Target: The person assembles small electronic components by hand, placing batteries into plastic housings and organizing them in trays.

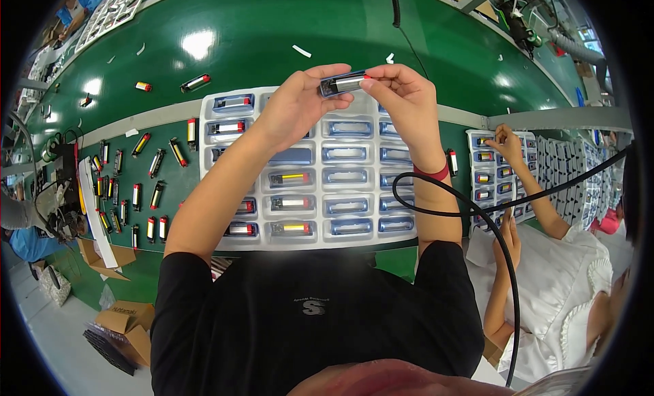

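Over the far part of a white moulded tray [306, 243], my two hands hold a small blue casing [324, 89] with a silver battery cell [346, 83] lying in it. My left hand [296, 103] grips the casing's left end, thumb below and fingers above. The thumb and fingers of my right hand [407, 100] pinch the right end, by the cell's red tip. Under my forearms, the tray's pockets hold several blue casings [349, 153]. Some contain silver, yellow or red-ended cells [289, 179]; other casings show no cell.
Loose battery cells [156, 163] lie scattered on the green table [252, 38] to the left. A black cable [504, 249] loops across my right forearm. At right, a co-worker's hand [505, 145] reaches over another tray [492, 185]. Cardboard boxes [124, 318] stand at lower left.
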`<state>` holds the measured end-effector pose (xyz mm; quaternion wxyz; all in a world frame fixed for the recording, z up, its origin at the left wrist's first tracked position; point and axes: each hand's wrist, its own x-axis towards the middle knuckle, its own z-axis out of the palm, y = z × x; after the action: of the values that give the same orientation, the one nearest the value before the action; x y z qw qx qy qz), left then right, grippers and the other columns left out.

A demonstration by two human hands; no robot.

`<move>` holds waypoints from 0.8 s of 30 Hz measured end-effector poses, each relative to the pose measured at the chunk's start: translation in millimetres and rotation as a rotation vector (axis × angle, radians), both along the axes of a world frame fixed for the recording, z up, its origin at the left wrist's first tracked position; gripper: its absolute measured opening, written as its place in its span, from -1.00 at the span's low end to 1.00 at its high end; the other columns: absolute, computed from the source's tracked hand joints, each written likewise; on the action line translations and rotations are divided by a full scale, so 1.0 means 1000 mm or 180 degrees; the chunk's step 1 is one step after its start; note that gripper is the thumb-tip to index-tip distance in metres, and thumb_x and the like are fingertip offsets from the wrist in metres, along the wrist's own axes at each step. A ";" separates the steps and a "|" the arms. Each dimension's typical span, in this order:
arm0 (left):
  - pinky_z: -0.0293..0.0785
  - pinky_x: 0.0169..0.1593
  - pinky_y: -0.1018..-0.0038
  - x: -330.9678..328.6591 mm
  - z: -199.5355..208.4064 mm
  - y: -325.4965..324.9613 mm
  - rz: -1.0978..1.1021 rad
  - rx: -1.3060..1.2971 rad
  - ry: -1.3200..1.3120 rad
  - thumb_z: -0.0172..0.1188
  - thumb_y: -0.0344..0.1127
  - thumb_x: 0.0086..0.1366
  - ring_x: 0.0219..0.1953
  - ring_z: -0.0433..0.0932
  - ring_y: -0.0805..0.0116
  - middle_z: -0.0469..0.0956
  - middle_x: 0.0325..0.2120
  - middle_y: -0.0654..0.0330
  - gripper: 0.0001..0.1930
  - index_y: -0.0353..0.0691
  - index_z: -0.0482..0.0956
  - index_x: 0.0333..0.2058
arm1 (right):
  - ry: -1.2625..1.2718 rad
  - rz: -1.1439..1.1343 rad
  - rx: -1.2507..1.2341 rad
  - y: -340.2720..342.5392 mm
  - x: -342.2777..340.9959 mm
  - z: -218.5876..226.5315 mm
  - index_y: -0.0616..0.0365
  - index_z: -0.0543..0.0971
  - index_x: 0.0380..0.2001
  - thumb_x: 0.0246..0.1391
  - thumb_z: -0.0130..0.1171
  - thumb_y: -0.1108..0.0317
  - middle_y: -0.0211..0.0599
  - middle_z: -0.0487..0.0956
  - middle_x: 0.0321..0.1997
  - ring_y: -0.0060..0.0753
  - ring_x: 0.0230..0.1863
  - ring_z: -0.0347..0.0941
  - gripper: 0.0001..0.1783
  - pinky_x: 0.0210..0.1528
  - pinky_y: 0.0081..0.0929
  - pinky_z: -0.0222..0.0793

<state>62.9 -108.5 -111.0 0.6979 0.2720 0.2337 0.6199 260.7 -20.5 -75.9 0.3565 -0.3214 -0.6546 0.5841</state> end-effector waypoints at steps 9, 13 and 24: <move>0.42 0.19 0.25 0.002 -0.003 0.003 0.0063 -0.0040 0.0138 -0.18 -0.26 0.48 0.00 0.50 0.16 0.48 0.07 -0.07 -0.48 -0.54 0.34 0.26 | -0.0352 -0.0143 0.0301 0.003 -0.001 -0.006 0.28 0.70 -0.19 0.12 0.40 0.48 -0.34 0.72 -0.29 -0.58 -0.25 0.62 -0.82 -0.15 -0.63 0.52; 0.46 0.14 0.37 0.009 -0.001 0.003 0.0233 -0.0207 0.0831 -0.06 -0.35 0.50 -0.03 0.52 0.31 0.54 -0.02 0.07 -0.55 -0.44 0.35 0.27 | -0.0393 -0.0269 0.0979 0.000 -0.007 -0.012 0.31 0.70 -0.17 0.13 0.39 0.49 -0.32 0.68 -0.20 -0.61 -0.22 0.57 -0.80 -0.17 -0.64 0.48; 0.56 -0.07 0.47 0.001 0.003 -0.005 0.0812 0.0162 0.2183 0.06 -0.43 0.47 -0.20 0.60 0.40 0.61 -0.16 0.14 -0.61 -0.34 0.42 0.23 | -0.0518 0.0460 0.0810 0.012 0.002 -0.014 0.20 0.63 0.05 0.13 0.32 0.58 -0.21 0.61 -0.03 -0.43 -0.16 0.58 -0.61 -0.07 -0.50 0.55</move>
<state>63.7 -113.0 -107.6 0.4891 0.4499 0.4707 0.5803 262.8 -8.4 -89.7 0.2971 -0.2720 -0.7714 0.4927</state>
